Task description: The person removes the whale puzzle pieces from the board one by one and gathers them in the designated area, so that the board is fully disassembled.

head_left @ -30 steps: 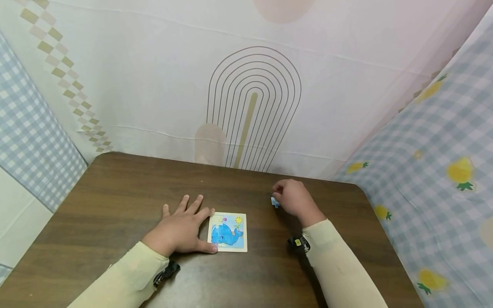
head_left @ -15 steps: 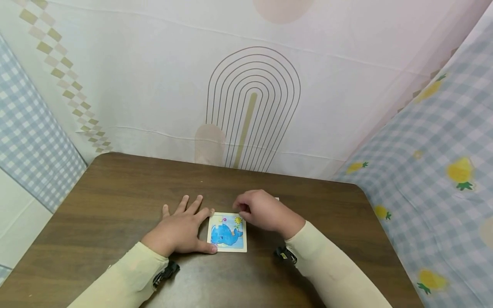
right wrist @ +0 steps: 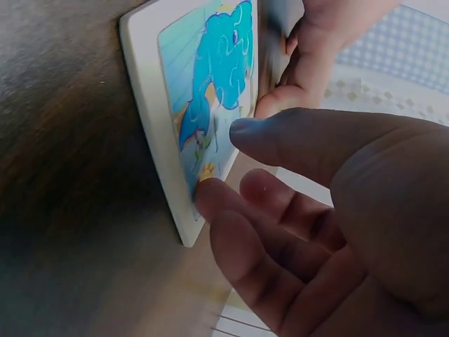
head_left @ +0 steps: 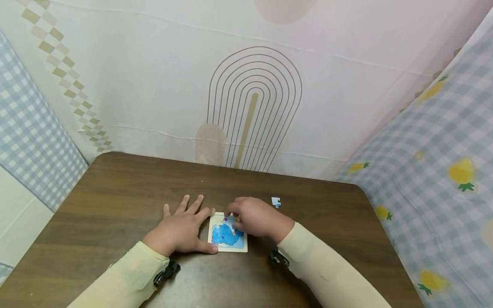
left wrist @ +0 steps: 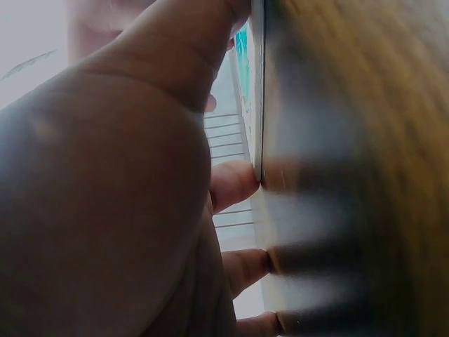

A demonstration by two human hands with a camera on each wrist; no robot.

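A small square jigsaw puzzle (head_left: 235, 250) with a pale frame and a blue whale picture lies on the brown table. My left hand (head_left: 179, 231) lies spread at its left side, thumb and index finger against the frame. Over the puzzle's upper right part is my right hand (head_left: 259, 218), thumb and index finger apart above the picture. In the right wrist view, fingertips (right wrist: 210, 196) reach the picture near the yellow sun, and nothing shows between thumb and fingers. A loose blue puzzle piece (head_left: 276, 202) lies on the table beyond the right hand.
The dark wood table (head_left: 138, 184) ends at a pale patterned cloth (head_left: 161, 85) behind it. Checked cloth with pineapples (head_left: 435, 179) hangs along the right side, and blue checked cloth (head_left: 31, 115) along the left.
My right hand has moved left from beside the loose piece to over the puzzle, and its thumb and index finger have spread apart. The loose piece is uncovered. My left hand has stayed still.
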